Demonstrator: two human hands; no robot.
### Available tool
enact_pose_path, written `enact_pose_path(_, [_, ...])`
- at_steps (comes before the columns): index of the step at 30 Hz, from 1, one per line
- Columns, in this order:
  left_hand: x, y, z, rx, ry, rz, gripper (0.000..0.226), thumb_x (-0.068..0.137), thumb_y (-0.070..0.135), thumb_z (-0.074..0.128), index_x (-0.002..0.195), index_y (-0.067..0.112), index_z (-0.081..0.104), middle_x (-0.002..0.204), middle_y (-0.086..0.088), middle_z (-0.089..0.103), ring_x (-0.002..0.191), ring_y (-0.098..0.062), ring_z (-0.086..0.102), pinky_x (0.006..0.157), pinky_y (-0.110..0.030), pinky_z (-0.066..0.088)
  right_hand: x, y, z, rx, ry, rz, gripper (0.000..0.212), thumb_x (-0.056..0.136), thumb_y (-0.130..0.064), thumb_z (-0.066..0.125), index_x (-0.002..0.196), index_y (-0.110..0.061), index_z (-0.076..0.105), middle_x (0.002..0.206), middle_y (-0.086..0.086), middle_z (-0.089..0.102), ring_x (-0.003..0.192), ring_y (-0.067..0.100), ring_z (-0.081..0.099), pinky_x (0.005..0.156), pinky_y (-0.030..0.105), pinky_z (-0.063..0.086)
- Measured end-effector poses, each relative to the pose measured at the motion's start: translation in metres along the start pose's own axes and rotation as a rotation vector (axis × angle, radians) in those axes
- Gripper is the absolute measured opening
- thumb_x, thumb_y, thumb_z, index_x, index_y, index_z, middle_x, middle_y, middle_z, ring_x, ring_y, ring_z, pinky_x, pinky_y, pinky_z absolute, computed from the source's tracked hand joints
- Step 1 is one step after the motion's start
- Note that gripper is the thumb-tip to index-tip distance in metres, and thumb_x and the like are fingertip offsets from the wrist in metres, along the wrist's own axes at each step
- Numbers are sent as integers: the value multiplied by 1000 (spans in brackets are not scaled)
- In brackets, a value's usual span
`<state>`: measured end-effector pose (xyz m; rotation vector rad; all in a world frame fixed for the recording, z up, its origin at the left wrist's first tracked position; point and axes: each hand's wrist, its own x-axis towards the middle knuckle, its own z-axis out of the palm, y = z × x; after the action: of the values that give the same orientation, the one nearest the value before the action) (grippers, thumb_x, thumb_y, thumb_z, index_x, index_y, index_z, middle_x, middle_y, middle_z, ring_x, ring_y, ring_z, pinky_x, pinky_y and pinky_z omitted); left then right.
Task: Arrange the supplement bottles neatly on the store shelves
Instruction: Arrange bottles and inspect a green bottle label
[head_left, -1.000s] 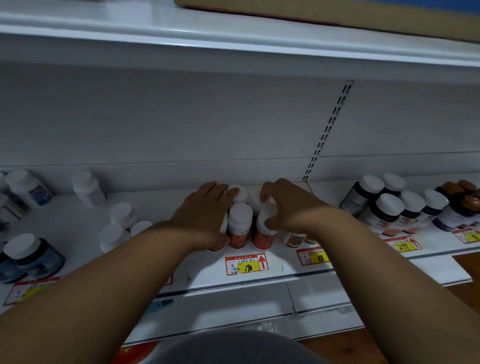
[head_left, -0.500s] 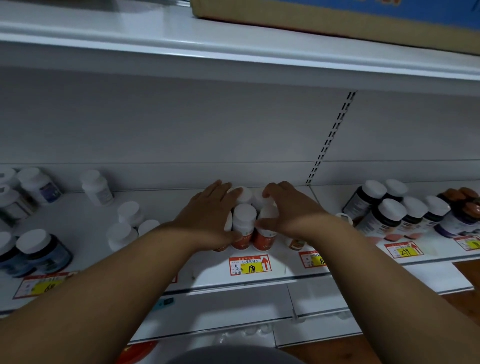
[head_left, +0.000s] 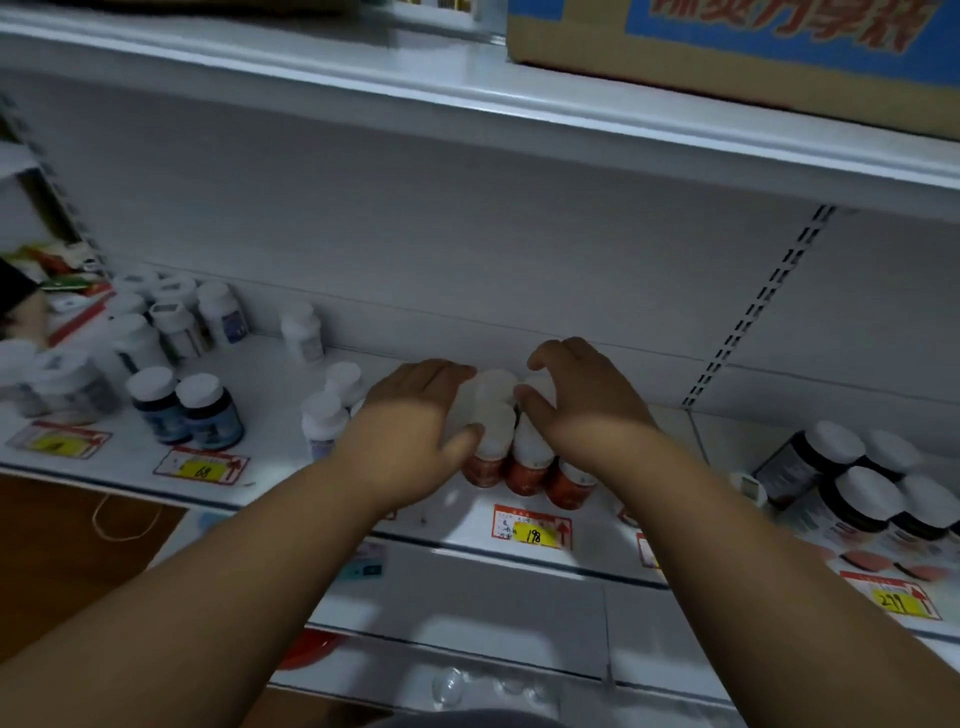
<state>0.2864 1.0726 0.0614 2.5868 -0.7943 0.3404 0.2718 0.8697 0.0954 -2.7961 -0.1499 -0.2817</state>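
Hands bracket the cluster of red-labelled bottles (head_left: 524, 462) just behind the 198 price tag (head_left: 532, 530): your left hand (head_left: 415, 415) lies curved against its left side, thumb on a front bottle, your right hand (head_left: 587, 400) cupped half-open over the right side, neither gripping, as far as the blur shows. That group looks nearly squared up, but left of the tag the small white bottles (head_left: 332, 410) stand scattered, and the dark jars (head_left: 857, 488) to its right seem loosely bunched.

Cardboard box (head_left: 737, 57) top right; price tag (head_left: 532, 530) "198" below.
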Motion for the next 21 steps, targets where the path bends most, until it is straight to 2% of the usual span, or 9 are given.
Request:
enact_pose_path(3, [-19, -19, -18, 45, 20, -70, 54, 81, 44, 50, 126, 16, 57, 120, -7, 62, 108, -28, 57, 92, -35, 45, 6, -37, 6, 23, 10, -56, 35, 93, -41, 54, 121, -20, 54, 120, 3, 51, 110, 22, 50, 90, 32, 41])
enact_pose_path(7, [-45, -64, -47, 61, 54, -140, 53, 82, 47, 46, 124, 16, 58, 117, -8, 63, 106, -29, 56, 90, -38, 47, 17, -95, 20, 20, 41, -122, 36, 93, -41, 54, 121, -18, 56, 119, 5, 53, 110, 24, 51, 90, 34, 42])
enact_pose_path(11, [-79, -127, -79, 40, 61, -187, 52, 84, 47, 49, 127, 17, 55, 119, -6, 60, 109, -28, 53, 90, -40, 46, 34, -171, 47, 43, 85, -130, 36, 92, -41, 55, 120, -19, 57, 119, 4, 55, 110, 23, 51, 91, 35, 44])
enact_pose_path(15, [-108, -192, -109, 40, 93, -168, 49, 85, 43, 47, 120, 12, 61, 110, -9, 64, 100, -33, 58, 84, -40, 48, 56, -245, 83, 70, 109, -143, 33, 91, -40, 57, 113, -16, 60, 111, 6, 58, 101, 25, 55, 85, 36, 47])
enact_pose_path(18, [-115, -222, -125, 28, 91, -152, 45, 85, 40, 50, 118, 11, 63, 108, -9, 64, 95, -33, 58, 79, -38, 49, 67, -273, 104, 103, 166, -129, 29, 90, -35, 62, 105, -11, 63, 101, 8, 60, 91, 28, 57, 74, 32, 45])
enact_pose_path(21, [-111, -237, -132, -2, 60, -145, 50, 85, 45, 46, 122, 14, 59, 114, -7, 62, 101, -31, 56, 84, -39, 47, 86, -282, 112, 81, 72, -56, 31, 93, -37, 57, 114, -15, 58, 112, 6, 55, 101, 24, 53, 80, 30, 41])
